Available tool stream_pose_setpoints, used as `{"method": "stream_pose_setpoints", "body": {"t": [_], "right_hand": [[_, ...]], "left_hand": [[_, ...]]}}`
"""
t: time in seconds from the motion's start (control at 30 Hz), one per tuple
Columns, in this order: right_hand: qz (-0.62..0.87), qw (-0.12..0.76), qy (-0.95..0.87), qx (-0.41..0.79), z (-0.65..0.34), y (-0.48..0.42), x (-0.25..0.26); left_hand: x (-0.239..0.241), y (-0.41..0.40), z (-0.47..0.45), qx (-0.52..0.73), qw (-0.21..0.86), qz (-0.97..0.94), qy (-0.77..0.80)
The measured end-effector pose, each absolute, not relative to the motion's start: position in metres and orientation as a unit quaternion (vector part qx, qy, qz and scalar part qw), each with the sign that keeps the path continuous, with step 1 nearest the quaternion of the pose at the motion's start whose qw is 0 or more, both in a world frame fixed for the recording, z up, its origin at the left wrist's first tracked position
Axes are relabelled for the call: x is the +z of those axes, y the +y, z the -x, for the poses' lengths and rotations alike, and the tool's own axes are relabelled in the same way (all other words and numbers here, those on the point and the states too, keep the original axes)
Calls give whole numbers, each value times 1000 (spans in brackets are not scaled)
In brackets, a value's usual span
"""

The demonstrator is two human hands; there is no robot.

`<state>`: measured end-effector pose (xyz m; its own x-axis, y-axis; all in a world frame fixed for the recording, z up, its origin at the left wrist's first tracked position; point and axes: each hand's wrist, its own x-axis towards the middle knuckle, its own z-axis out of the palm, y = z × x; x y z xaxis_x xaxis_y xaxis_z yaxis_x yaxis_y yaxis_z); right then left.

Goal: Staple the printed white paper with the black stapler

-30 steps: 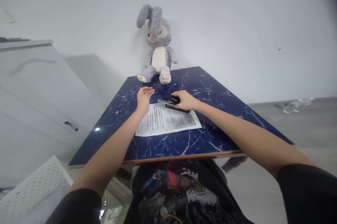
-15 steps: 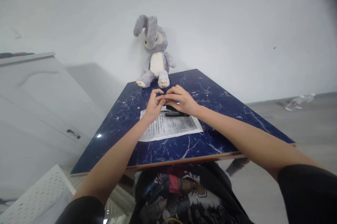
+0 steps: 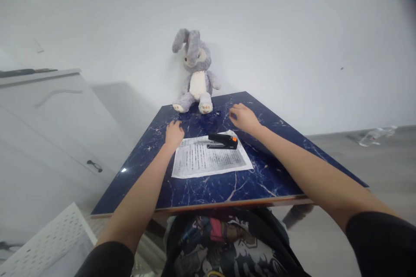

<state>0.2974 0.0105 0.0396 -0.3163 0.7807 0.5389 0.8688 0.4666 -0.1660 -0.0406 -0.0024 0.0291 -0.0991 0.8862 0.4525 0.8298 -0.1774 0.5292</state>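
Note:
A black stapler (image 3: pixel 222 141) with an orange patch lies on a printed sheet of paper (image 3: pixel 211 164). A thin silvery part extends from the stapler's left end; what it is remains too small to tell. My left hand (image 3: pixel 174 133) rests by the sheet's upper left corner, fingers loosely bent and apart, holding nothing visible. Beyond the stapler, up and to the right, my right hand (image 3: pixel 246 117) has curled fingers with a gap between thumb and forefinger. Neither hand touches the stapler.
Both forearms reach over a dark blue marbled table (image 3: pixel 201 194). A grey plush rabbit (image 3: pixel 197 73) sits at its back edge against the wall. To the left are a white cabinet (image 3: pixel 55 138) and a white perforated container (image 3: pixel 58 242). Clear plastic (image 3: pixel 377 135) lies on the floor at right.
My hands, together over the stapler's left end before, have parted left and right. The stapler now shows fully on the paper. The view has shifted slightly.

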Motion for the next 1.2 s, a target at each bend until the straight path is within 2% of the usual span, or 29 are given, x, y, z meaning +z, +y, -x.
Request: {"method": "stream_pose_setpoints", "body": {"t": [0.07,0.17,0.3,0.43,0.57,0.67,0.73,0.87,1.2], "right_hand": [[585,221,-778,-62,-316,25,31],[636,194,-746,-35,-333,39,18],[653,190,-733,-9,-336,45,10],[631,226,-742,-10,-327,42,15],[549,265,-792,24,-306,26,27],[376,287,-870,141,-279,2,35],[268,265,-904,203,-261,-16,37],[243,204,-935,158,-237,-38,35],[299,177,-931,108,-242,-33,33]], "left_hand": [[20,5,53,322,51,-663,674],[12,8,58,297,70,-663,684],[13,7,55,309,79,-660,680],[15,5,55,335,93,-651,675],[12,6,55,370,107,-626,678],[10,6,55,389,117,-615,676],[10,6,56,393,120,-614,673],[13,3,57,385,122,-617,676],[21,2,34,354,121,-692,618]]}}
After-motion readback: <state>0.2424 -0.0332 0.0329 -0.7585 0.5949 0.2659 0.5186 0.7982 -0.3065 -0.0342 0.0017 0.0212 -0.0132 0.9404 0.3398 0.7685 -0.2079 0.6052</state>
